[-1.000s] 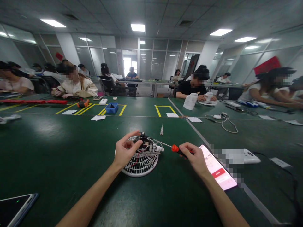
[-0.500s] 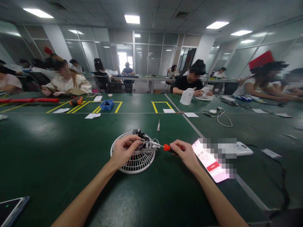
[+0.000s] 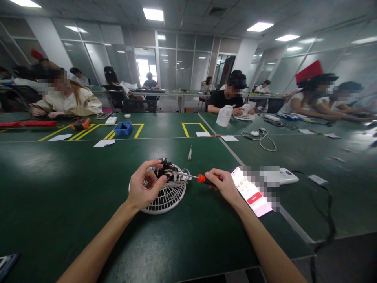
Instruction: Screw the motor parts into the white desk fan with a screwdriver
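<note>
A white round fan grille (image 3: 165,198) lies flat on the green table (image 3: 59,184), with a small black motor and wires (image 3: 167,173) on top of it. My left hand (image 3: 144,188) curls over the grille's left side, fingers pinched against the motor part. My right hand (image 3: 222,184) grips the red-and-black handle of a screwdriver (image 3: 194,177), whose metal shaft points left into the motor.
A phone with a pink screen (image 3: 250,192) lies right of my right hand, a white device (image 3: 287,177) beyond it. A second small screwdriver (image 3: 190,152) lies behind the fan. A blue tray (image 3: 123,128), papers and cables sit further back. Several people sit at tables opposite.
The view has swung, so everything sits lower and further left. The screwdriver tip has moved in closer to the motor. My left hand stays on the fan.
</note>
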